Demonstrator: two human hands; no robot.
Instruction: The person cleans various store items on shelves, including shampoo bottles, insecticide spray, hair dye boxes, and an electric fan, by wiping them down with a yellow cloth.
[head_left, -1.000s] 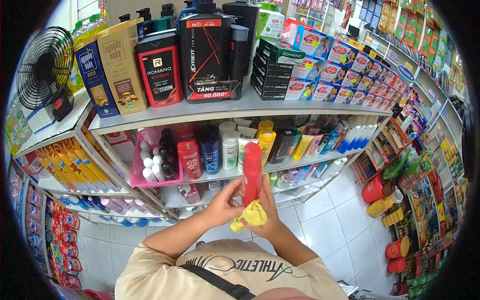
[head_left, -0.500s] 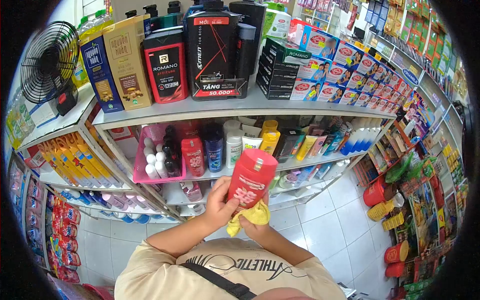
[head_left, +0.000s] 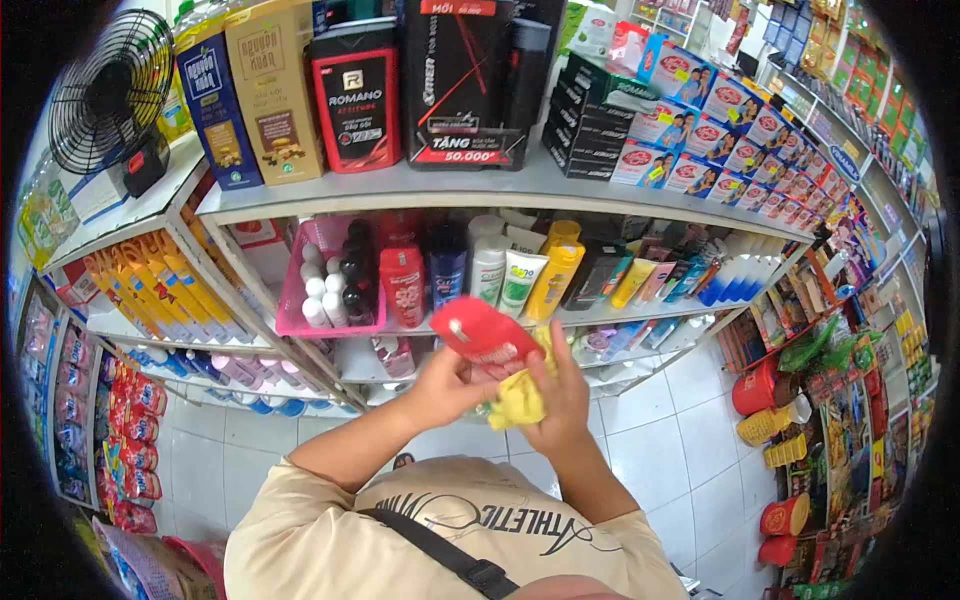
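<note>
In front of my chest I hold a red shampoo bottle (head_left: 482,338), tilted and slightly blurred. My left hand (head_left: 447,388) is closed round its lower left side. A crumpled yellow cloth (head_left: 518,397) lies against the bottle's right side and lower end, gripped by my right hand (head_left: 560,393). Behind the bottle, on the middle shelf, stand a similar red bottle (head_left: 403,287), a dark blue bottle (head_left: 447,277), a white-and-green tube (head_left: 519,284) and a yellow bottle (head_left: 562,270).
A pink basket (head_left: 330,328) of white and dark bottles sits on the shelf's left. The shelf top (head_left: 430,186) carries shampoo boxes, large bottles and stacked soap boxes (head_left: 690,130). A black fan (head_left: 112,92) stands at left. Red tubs (head_left: 752,388) line the right side.
The red bottle has tipped leftward and moved a little left and down. My right hand and the cloth have come up along its right side.
</note>
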